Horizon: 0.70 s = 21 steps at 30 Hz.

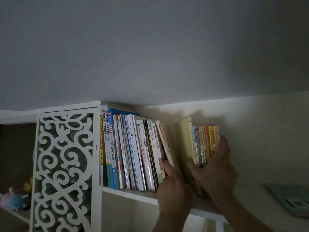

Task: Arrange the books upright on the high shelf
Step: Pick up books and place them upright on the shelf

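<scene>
Clasping the thin books, right hand; left hand grip unclear, fingertips hidden.

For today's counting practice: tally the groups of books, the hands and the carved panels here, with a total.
Groups of books: 2, left group and right group
Hands: 2, left hand and right hand
Carved panel: 1
Total: 5
</scene>
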Available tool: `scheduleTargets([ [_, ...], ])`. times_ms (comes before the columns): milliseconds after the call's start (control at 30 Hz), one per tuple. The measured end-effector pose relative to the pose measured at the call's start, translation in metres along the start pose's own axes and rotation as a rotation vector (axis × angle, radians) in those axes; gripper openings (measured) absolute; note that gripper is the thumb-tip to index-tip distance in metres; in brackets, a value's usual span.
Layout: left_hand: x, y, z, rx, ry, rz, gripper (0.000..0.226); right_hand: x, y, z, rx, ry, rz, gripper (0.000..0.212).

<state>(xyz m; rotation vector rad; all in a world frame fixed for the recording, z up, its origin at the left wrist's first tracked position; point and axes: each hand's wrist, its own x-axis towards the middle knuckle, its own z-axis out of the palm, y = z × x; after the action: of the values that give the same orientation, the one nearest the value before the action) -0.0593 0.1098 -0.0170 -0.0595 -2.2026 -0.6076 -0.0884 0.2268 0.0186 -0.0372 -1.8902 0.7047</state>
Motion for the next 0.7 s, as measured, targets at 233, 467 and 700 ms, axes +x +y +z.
scheduleTargets([
  [233, 0.027, -0.017, -0.01, 0.211, 0.142, 0.123, 0.051, -0.005, -0.012, 0.004, -0.008, -0.046, -0.044, 0.126],
  [467, 0.047, -0.057, 0.0, 0.157, 0.206, 0.409, 0.079, -0.007, -0.038, 0.018, 0.05, -0.036, 0.04, 0.109],
  [700, 0.059, -0.086, -0.006, 0.229, 0.127, 0.537, 0.089, -0.008, -0.052, 0.036, -0.049, -0.016, -0.002, 0.078],
])
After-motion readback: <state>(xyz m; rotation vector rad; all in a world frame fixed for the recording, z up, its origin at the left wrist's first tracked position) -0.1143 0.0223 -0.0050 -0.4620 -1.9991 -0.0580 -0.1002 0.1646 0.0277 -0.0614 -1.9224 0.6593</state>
